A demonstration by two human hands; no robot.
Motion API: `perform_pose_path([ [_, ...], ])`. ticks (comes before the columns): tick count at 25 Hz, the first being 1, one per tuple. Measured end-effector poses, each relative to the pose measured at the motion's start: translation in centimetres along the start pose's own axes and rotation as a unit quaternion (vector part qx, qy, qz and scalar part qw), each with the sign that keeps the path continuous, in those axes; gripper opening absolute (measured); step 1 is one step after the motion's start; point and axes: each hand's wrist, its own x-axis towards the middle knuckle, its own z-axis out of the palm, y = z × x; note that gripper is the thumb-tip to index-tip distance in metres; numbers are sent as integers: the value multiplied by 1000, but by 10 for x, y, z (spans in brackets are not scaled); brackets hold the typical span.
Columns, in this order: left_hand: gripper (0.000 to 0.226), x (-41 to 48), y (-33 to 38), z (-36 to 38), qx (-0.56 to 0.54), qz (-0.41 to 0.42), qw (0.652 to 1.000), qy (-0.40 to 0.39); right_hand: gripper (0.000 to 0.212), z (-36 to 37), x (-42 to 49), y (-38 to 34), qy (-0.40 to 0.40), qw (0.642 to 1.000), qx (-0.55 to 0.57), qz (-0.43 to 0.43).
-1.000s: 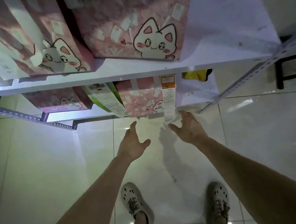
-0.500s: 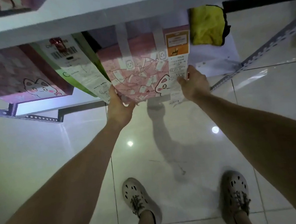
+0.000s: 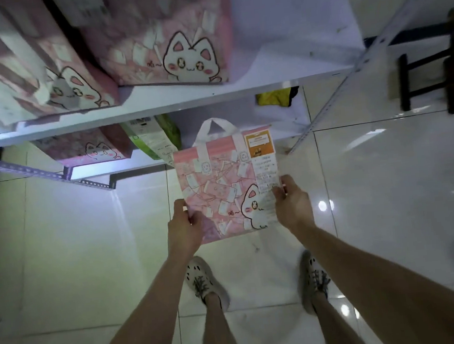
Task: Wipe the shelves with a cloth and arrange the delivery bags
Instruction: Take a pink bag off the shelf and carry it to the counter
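A pink cat-print delivery bag (image 3: 222, 194) is held above the tiled floor (image 3: 388, 184) in front of the lower shelf (image 3: 279, 119), with its handle pointed toward the shelf. Its lower left corner is gripped by the left hand (image 3: 182, 228), and its right edge is pinched by the right hand (image 3: 292, 204). A bare stretch of shelf is seen behind the handle, between a leaning green bag (image 3: 156, 139) and the perforated post (image 3: 338, 97). A yellow cloth (image 3: 274, 98) is seen at the back. The upper shelf's front edge (image 3: 158, 106) is crowded by two more pink bags (image 3: 168, 38).

Glossy pale floor tiles (image 3: 62, 257) reflect small bright light spots, with a dark wooden stool (image 3: 451, 86) at far right.
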Motion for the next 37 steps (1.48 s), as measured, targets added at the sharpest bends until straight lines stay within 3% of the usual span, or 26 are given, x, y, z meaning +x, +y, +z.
perform_pose_path([
  [9, 15, -184, 94, -37, -28, 30, 998, 51, 10, -155, -115, -47, 19, 999, 20, -25],
  [15, 15, -209, 143, -42, 11, 92, 995, 28, 11, -210, -154, -36, 49, 997, 56, -21],
  [20, 18, -215, 186, -38, 58, 169, 982, -56, 15, -245, -190, -18, 128, 985, 112, 32],
  [26, 29, -225, 284, -3, 92, 287, 949, -93, 14, -318, -227, 8, 260, 948, 176, 41],
  [32, 66, -282, 433, 90, 40, 431, 888, -152, 54, -457, -256, 42, 398, 891, 220, 5],
  [37, 64, -346, 552, 185, 58, 540, 817, -194, 38, -581, -274, 98, 479, 847, 232, -1],
])
